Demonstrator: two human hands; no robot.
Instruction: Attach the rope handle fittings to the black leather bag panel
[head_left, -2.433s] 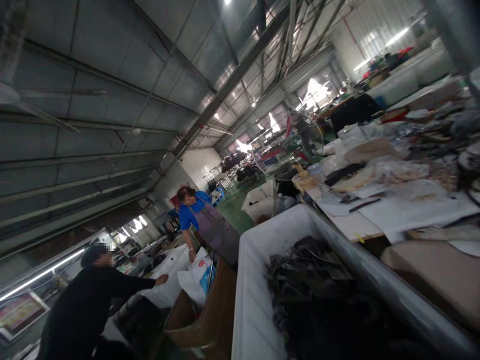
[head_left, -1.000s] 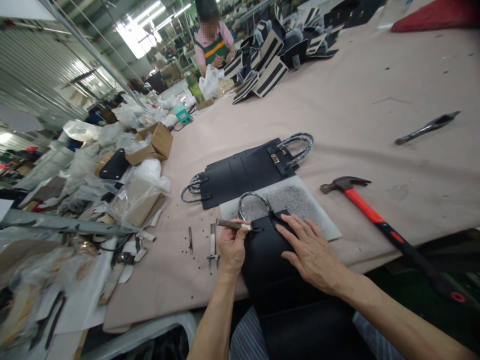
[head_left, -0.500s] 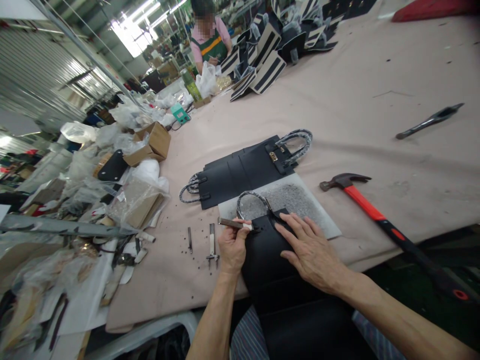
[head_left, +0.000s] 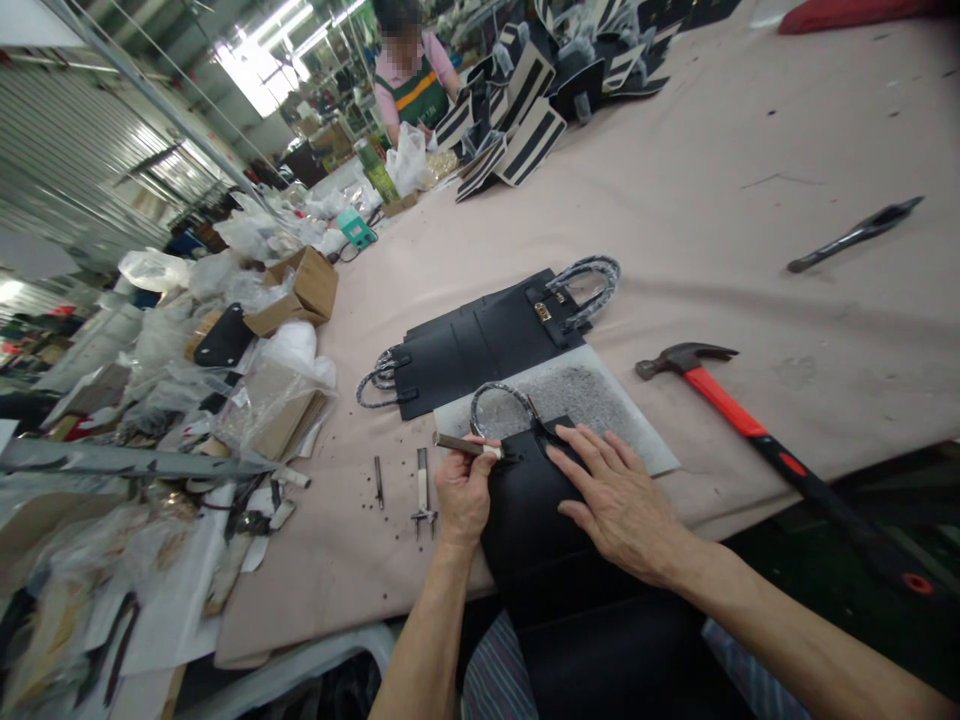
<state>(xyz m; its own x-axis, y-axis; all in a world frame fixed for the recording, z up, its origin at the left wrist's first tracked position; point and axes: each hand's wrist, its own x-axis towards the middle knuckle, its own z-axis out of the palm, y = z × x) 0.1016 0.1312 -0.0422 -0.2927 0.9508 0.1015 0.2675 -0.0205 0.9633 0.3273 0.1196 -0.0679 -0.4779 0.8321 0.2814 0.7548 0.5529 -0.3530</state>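
Note:
My left hand [head_left: 463, 495] is closed around a metal hole punch [head_left: 459, 443] with pale wrapping near its working end. The tool leans over the top edge of a black leather bag panel [head_left: 536, 510], its tip close to small holes there. Flat on the panel's right side rests my right hand [head_left: 619, 500], fingers spread. A wrapped loop handle [head_left: 480, 405] rises from the panel's far edge. Under that edge lies a white, speckled board [head_left: 622, 400]. The panel's near part hangs down over my lap.
Right of the board lies a claw hammer [head_left: 727, 400]; farther off is a metal tool [head_left: 855, 235]. Black bag pieces [head_left: 472, 340] with handles lie beyond. Left are a small punch [head_left: 379, 482] and a pronged tool [head_left: 423, 495]. A person [head_left: 412, 85] sits at the far end.
The view has shifted very slightly. Both hands, the punch and the bag panel keep the same places relative to one another.

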